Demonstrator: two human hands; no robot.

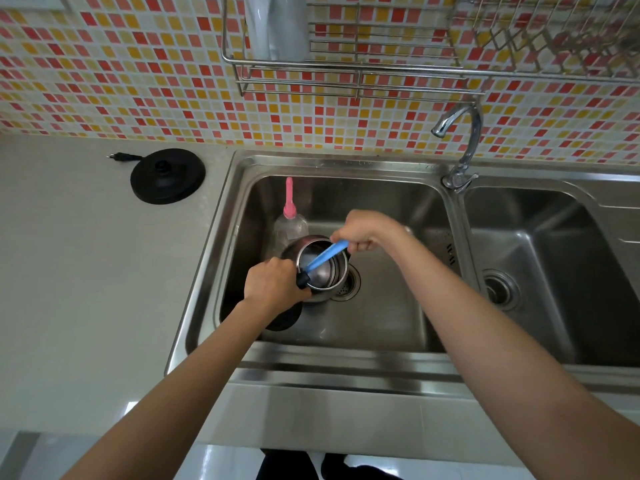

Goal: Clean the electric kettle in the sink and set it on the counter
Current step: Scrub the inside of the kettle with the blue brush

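A steel electric kettle stands in the left basin of the sink, its mouth open toward me. My left hand grips the kettle's black handle at its left side. My right hand holds a blue brush by its handle, and the brush slants down into the kettle's mouth. The brush head is hidden inside the kettle. A black round lid or pad lies under my left wrist, partly hidden.
The kettle's black base with its plug sits on the counter to the left. A clear bottle with a pink cap stands behind the kettle. The tap rises between the two basins. A wire rack hangs on the tiled wall.
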